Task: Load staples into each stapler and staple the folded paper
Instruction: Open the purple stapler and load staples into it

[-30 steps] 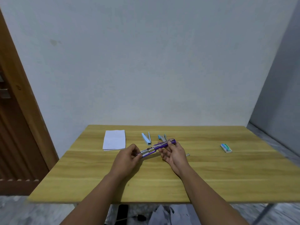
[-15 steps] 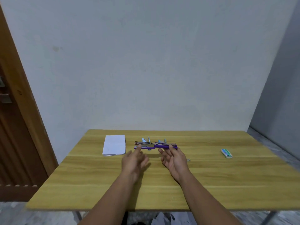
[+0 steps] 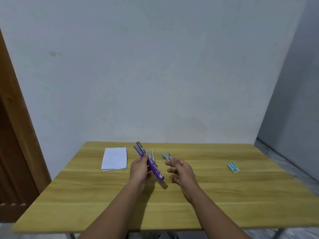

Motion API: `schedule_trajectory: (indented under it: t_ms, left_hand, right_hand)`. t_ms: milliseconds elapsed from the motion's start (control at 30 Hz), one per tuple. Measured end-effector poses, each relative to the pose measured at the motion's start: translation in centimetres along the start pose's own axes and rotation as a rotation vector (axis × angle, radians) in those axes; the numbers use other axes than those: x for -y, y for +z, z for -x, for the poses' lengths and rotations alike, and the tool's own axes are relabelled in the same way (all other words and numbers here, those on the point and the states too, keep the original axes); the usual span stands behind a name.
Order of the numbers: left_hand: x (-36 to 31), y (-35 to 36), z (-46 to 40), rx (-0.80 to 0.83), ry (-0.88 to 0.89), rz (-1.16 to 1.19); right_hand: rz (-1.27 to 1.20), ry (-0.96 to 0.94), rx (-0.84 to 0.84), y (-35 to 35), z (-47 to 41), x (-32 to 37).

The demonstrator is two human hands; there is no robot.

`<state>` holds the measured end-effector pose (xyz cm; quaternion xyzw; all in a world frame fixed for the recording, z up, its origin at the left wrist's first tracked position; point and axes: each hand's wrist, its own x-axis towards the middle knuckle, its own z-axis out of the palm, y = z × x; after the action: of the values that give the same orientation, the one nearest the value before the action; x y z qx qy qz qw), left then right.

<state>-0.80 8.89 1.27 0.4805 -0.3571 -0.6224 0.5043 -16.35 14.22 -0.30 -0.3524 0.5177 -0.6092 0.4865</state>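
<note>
My left hand (image 3: 140, 169) grips the opened purple stapler (image 3: 150, 163); my right hand (image 3: 181, 169) hangs loose, empty. Folded paper (image 3: 114, 158) unstapled.

Plain room: wooden table (image 3: 224, 195), bare wall (image 3: 155, 66)

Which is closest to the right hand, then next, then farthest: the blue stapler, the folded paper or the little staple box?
From the right hand:
1. Blue stapler, just beyond the fingertips.
2. Staple box, out to the right on the table.
3. Folded paper, on the far left, past the left hand holding the purple stapler.
</note>
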Motion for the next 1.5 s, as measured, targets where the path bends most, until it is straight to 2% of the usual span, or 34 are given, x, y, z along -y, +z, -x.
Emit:
schedule_trajectory:
  t_ms: [67, 133, 200, 233, 333, 500, 633, 700, 800, 867, 900, 967, 1000, 1033, 1200, 1300, 1333, 1400, 1467, 1500]
  left_hand:
    - [0.3, -0.3, 0.2, 0.046, 0.216, -0.331]
    - [1.1, 0.3, 1.0, 0.135, 0.512, -0.852]
    - [1.9, 1.2, 2.2, 0.199, 0.725, -1.284]
    - [2.1, 1.5, 2.4, 0.203, 0.763, -1.364]
    - [1.6, 1.9, 2.3, 0.189, 0.679, -1.282]
    - [1.4, 2.4, 2.2, 0.291, 0.303, -0.858]
    - [2.0, 3.8, 2.4, 0.315, 0.25, -0.735]
    - [2.3, 4.3, 2.8, 0.351, 0.234, -0.636]
    - [2.8, 4.2, 2.9, 0.391, 0.195, -0.462]
    - [3.0, 3.7, 2.5, 0.399, 0.173, -0.361]
    - [3.0, 3.4, 2.3, 0.39, 0.169, -0.335]
    - [2.9, 3.1, 2.0, 0.363, 0.162, -0.305]
    - [3.0, 3.0, 1.8, 0.348, 0.154, -0.284]
    - [3.0, 3.0, 1.8, 0.337, 0.147, -0.262]
    - [3.2, 3.3, 1.3, 0.314, 0.085, -0.093]
    - [3.2, 3.9, 1.2, 0.314, 0.025, 0.01]
    - [3.1, 4.1, 1.2, 0.314, 0.001, 0.029]
    - [2.9, 4.6, 1.3, 0.313, -0.047, 0.055]
    - [2.8, 5.1, 1.6, 0.313, -0.087, 0.052]
    - [2.8, 5.3, 1.8, 0.328, -0.108, 0.059]
  right_hand:
    - [-0.213, 0.162, -0.056, 0.6, -1.0, 0.5]
    - [-0.513, 0.361, -0.007, 1.3, -1.9, 0.8]
    - [-0.763, 0.437, 0.007, 2.0, -2.4, 1.1]
    - [-0.851, 0.425, -0.015, 2.2, -2.4, 1.2]
    - [-0.97, 0.373, -0.108, 1.8, -1.9, 1.7]
    - [-0.871, 0.326, -0.247, 0.0, -1.8, 2.3]
    - [-0.888, 0.265, -0.245, -1.1, -1.5, 3.4]
    - [-0.821, 0.222, -0.304, -2.3, -1.8, 3.9]
    - [-0.428, 0.136, -0.468, -5.4, -3.2, 4.8]
    - [0.111, 0.097, -0.531, -8.4, -4.5, 4.6]
    - [0.476, 0.108, -0.492, -9.8, -4.9, 4.4]
    - [1.111, 0.172, -0.292, -11.6, -4.9, 3.9]
    - [1.302, 0.189, -0.216, -12.3, -5.0, 3.7]
    - [1.391, 0.189, -0.176, -12.6, -5.0, 3.6]
    - [1.475, 0.114, -0.119, -11.7, -4.8, 4.1]
    - [1.482, 0.021, -0.183, -10.8, -4.2, 5.0]
    - [1.392, -0.044, -0.2, -10.4, -4.1, 5.3]
    - [0.932, -0.095, -0.142, -9.6, -4.0, 5.9]
    - [0.423, 0.04, 0.071, -8.5, -3.1, 6.6]
    - [0.298, 0.087, 0.161, -8.1, -2.8, 6.7]
